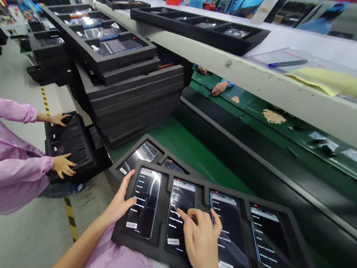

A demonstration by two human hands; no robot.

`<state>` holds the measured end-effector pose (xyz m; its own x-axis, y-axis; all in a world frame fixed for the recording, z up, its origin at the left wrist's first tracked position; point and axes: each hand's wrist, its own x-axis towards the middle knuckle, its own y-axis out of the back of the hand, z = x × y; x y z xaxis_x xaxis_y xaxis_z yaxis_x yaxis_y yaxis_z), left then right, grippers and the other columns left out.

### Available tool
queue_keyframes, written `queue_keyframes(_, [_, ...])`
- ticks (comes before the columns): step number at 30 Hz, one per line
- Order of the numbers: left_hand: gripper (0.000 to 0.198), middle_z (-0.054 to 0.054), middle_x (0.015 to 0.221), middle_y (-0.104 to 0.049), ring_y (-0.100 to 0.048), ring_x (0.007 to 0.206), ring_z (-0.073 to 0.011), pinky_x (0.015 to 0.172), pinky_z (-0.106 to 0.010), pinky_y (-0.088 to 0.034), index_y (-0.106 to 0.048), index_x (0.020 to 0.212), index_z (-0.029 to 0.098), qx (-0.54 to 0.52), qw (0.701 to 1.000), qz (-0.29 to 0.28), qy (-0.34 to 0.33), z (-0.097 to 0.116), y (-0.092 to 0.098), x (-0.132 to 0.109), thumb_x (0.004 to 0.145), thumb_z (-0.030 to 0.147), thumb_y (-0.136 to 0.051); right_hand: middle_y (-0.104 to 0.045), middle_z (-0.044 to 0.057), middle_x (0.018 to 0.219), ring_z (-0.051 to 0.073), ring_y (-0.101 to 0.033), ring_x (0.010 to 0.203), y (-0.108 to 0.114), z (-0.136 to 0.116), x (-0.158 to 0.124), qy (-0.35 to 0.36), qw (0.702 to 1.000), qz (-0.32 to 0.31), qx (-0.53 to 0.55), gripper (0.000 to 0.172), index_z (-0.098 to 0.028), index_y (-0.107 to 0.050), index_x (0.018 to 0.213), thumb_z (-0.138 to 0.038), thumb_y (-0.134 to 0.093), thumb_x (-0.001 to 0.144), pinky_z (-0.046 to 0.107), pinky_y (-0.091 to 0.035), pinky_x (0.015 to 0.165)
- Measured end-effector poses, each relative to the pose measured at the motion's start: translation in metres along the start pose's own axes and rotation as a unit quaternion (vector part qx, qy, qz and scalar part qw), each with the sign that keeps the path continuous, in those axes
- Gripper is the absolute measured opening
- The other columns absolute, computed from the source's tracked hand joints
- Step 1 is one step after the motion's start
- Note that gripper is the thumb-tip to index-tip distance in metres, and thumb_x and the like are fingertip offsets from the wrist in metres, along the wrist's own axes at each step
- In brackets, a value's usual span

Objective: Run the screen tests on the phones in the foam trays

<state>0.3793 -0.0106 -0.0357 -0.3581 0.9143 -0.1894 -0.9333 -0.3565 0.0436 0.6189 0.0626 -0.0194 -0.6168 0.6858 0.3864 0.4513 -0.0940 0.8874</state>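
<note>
A black foam tray [163, 218] rests tilted at my lap, holding a row of smartphones with lit screens and white text menus. My left hand [122, 205] grips the tray's left edge, its thumb lying over the side of the leftmost phone [142, 224]. My right hand [201, 235] reaches over the second phone [175, 233], index finger stretched to its screen near the middle menu lines. The other fingers are bent and apart, partly over the third phone [235, 256]. At the right, the fourth phone [277, 244] shows a similar menu.
Another phone tray [161, 155] lies partly beneath mine on a green surface [196, 147]. Stacked black trays [133, 103] stand ahead. A co-worker in a pink sleeve [10, 162] handles a tray [79, 125] at left. A white shelf [315, 91] spans ahead; another person's hand [220, 88] shows below.
</note>
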Motion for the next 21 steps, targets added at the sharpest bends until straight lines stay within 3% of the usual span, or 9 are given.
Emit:
queue_keyframes(5, [0.085,-0.007,0.152,-0.018,-0.011,0.140,-0.0235,0.115,-0.040,-0.006,-0.024,0.140,0.020,0.034,0.999,-0.025,0.007,0.005,0.003,-0.007,0.062,0.013,-0.055,-0.055,0.000,0.079,0.014,-0.052,0.078,0.005,0.000,-0.016,-0.001,1.000,-0.016,0.001,0.036,-0.027,-0.067,0.097,-0.022,-0.032,0.091,0.043,-0.024,0.097])
queue_keyframes(8, [0.083,-0.007,0.152,-0.017,-0.011,0.140,-0.0241,0.115,-0.041,-0.005,-0.025,0.140,0.020,0.050,0.998,-0.022,0.006,0.005,0.003,-0.006,0.063,0.013,-0.056,-0.055,0.002,0.080,0.014,-0.052,0.080,0.008,-0.003,-0.019,-0.038,0.999,-0.017,-0.005,0.039,-0.024,-0.068,0.096,-0.022,-0.029,0.092,0.045,-0.023,0.099])
queue_keyframes(13, [0.081,-0.008,0.151,-0.022,-0.013,0.140,-0.0241,0.114,-0.040,-0.013,-0.022,0.140,0.020,0.059,0.998,-0.015,-0.001,0.003,0.002,-0.003,0.067,0.022,-0.059,-0.058,0.005,0.089,0.017,-0.053,0.089,0.013,-0.009,-0.018,-0.063,0.997,-0.032,-0.035,0.037,-0.022,-0.068,0.097,-0.024,-0.031,0.092,0.047,-0.022,0.101])
queue_keyframes(17, [0.078,-0.009,0.149,-0.026,-0.013,0.140,-0.0255,0.114,-0.042,-0.016,-0.024,0.138,0.021,0.059,0.998,0.003,-0.002,0.001,0.001,-0.001,0.070,0.029,-0.060,-0.058,0.004,0.087,0.016,-0.053,0.086,0.026,0.009,-0.032,-0.055,0.995,0.026,-0.083,0.036,-0.024,-0.068,0.096,-0.021,-0.033,0.090,0.044,-0.022,0.101])
queue_keyframes(21, [0.073,-0.007,0.149,-0.026,-0.014,0.139,-0.0264,0.114,-0.043,-0.013,-0.028,0.137,0.024,0.061,0.998,0.027,-0.002,-0.004,0.000,0.001,0.072,0.032,-0.060,-0.058,0.003,0.082,0.016,-0.052,0.079,0.040,0.035,-0.055,-0.121,0.980,0.072,-0.143,0.038,-0.023,-0.070,0.084,-0.021,-0.032,0.090,0.044,-0.028,0.096])
